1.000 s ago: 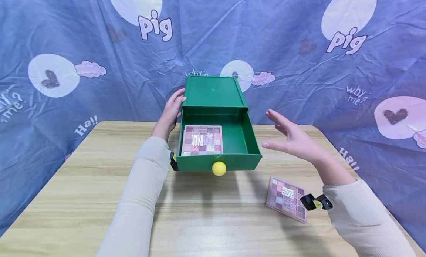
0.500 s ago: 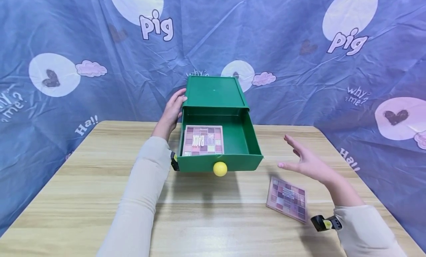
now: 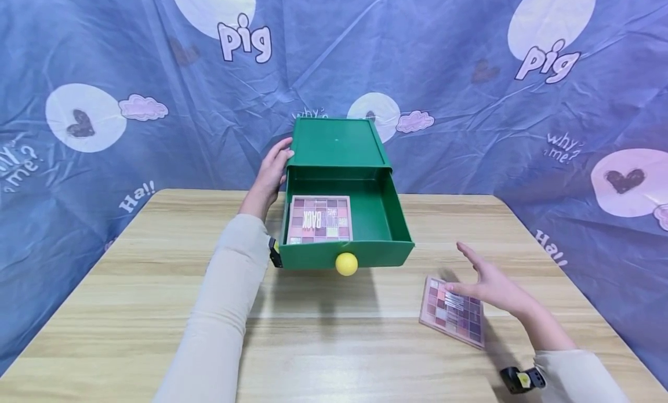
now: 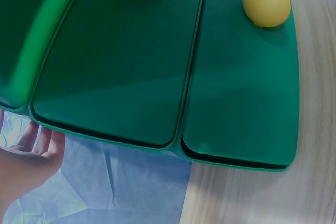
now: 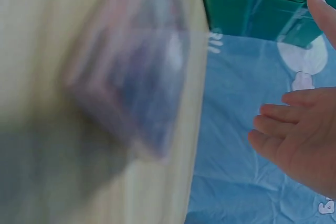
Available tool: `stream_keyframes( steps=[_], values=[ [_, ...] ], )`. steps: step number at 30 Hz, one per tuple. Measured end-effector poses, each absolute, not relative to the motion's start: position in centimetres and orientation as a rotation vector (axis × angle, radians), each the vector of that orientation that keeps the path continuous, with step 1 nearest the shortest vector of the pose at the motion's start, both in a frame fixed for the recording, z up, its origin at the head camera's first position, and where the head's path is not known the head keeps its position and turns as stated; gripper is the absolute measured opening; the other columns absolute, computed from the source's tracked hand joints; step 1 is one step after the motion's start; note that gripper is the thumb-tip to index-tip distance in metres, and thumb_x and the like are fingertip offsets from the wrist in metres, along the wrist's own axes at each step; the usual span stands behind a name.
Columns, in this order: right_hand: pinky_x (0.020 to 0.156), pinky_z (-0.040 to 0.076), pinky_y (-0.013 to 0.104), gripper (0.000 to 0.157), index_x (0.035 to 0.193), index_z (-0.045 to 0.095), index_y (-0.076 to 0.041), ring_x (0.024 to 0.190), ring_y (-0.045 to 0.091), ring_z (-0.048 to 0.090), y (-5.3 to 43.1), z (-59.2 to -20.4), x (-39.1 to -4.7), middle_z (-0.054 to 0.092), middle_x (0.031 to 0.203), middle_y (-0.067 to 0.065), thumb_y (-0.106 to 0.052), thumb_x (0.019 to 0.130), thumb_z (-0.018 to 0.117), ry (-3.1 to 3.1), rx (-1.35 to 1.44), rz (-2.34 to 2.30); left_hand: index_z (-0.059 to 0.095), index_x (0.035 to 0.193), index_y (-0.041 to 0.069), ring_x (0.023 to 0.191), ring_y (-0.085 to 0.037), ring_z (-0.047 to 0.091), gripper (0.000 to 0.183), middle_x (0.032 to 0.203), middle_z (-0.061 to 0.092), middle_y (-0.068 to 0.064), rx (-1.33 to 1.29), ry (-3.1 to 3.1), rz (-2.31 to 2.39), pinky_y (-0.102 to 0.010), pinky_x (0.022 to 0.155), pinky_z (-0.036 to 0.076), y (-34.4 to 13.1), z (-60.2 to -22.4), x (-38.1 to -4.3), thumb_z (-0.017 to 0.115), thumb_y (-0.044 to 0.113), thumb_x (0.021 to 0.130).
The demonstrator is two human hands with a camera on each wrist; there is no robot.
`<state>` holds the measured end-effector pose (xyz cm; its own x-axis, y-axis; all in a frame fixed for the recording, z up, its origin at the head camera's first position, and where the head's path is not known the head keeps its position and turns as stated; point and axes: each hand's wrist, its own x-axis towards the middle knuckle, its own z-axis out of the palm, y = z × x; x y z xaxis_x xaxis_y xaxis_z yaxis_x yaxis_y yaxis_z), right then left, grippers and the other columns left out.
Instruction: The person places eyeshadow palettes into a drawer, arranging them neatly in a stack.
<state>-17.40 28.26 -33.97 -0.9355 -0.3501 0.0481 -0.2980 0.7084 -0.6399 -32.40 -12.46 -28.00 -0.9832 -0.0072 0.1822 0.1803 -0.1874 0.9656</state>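
Observation:
A green drawer cabinet (image 3: 336,142) has its top drawer (image 3: 370,214) pulled out, with a yellow round knob (image 3: 347,264) on the front. Inside that drawer, at its left, lies an eyeshadow palette (image 3: 319,218). My left hand (image 3: 268,174) rests against the cabinet's left side; in the left wrist view its fingertips (image 4: 55,140) touch the side edge. A second eyeshadow palette (image 3: 451,316) is on the table to the right. Over it hovers my right hand (image 3: 496,288), thumb and fingers spread and holding nothing. In the right wrist view this palette is blurred.
Lower drawers with yellow knobs (image 4: 266,3) are shut in the left wrist view. The cabinet stands on a wooden table (image 3: 130,310), with a patterned blue cloth (image 3: 209,90) hanging behind. A black wrist camera (image 3: 522,381) is on the right sleeve.
My right hand has moved from beside the open drawer down and to the right, to above the palette on the table. The left hand stays at the cabinet's side.

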Motion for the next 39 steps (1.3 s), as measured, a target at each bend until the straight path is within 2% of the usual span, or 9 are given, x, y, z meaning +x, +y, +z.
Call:
stream_keyframes(
  steps=[9,13,18,26,33,39],
  values=[
    [0.085,0.02,0.06,0.099,0.13,0.012,0.014,0.11,0.054,0.021,29.2,-36.0,-15.9,0.019,0.126,0.04,-0.023,0.063,0.075,2.847,-0.571,-0.943,0.041,0.128,0.013,0.106,-0.017,0.041,0.043,0.126,0.041,-0.006,-0.231,-1.853,-2.349,-0.039,0.084,0.031,-12.3,-28.2,-32.6,0.045,0.017,0.085],
    [0.085,0.013,0.062,0.104,0.126,0.013,0.02,0.112,0.055,0.014,29.7,-37.0,-15.6,0.015,0.125,0.042,-0.023,0.057,0.078,2.819,-0.628,-0.942,0.041,0.128,0.014,0.106,-0.017,0.041,0.043,0.125,0.041,-0.006,-0.224,-1.858,-2.345,-0.04,0.084,0.031,-12.3,-28.2,-32.6,0.045,0.017,0.085],
    [0.087,0.009,0.061,0.111,0.124,0.015,0.023,0.113,0.055,0.009,30.2,-37.9,-15.2,0.011,0.125,0.043,-0.03,0.051,0.079,2.825,-0.668,-0.86,0.042,0.127,0.014,0.105,-0.017,0.041,0.043,0.124,0.042,-0.007,-0.219,-1.858,-2.346,-0.039,0.083,0.032,-12.3,-28.2,-32.6,0.045,0.017,0.085],
    [0.086,0.014,0.06,0.12,0.122,0.018,0.024,0.111,0.056,0.014,30.6,-38.8,-14.8,0.017,0.122,0.044,-0.044,0.044,0.078,2.862,-0.658,-0.672,0.042,0.127,0.014,0.104,-0.017,0.042,0.042,0.123,0.043,-0.007,-0.213,-1.854,-2.349,-0.039,0.083,0.032,-12.3,-28.0,-32.5,0.045,0.017,0.085],
    [0.086,0.017,0.058,0.114,0.119,0.02,0.025,0.111,0.055,0.017,30.6,-39.1,-14.5,0.021,0.12,0.044,-0.033,0.042,0.081,2.874,-0.678,-0.635,0.041,0.128,0.014,0.104,-0.017,0.042,0.043,0.124,0.043,-0.008,-0.213,-1.853,-2.357,-0.04,0.085,0.031,-12.3,-27.9,-32.4,0.045,0.017,0.085],
    [0.09,0.015,0.055,0.112,0.118,0.02,0.026,0.111,0.055,0.017,31.0,-39.2,-14.3,0.02,0.12,0.044,-0.028,0.041,0.08,2.857,-0.645,-0.638,0.041,0.128,0.014,0.104,-0.017,0.042,0.043,0.124,0.043,-0.008,-0.214,-1.849,-2.357,-0.04,0.085,0.031,-12.2,-28.0,-32.4,0.045,0.017,0.085]
  ],
)
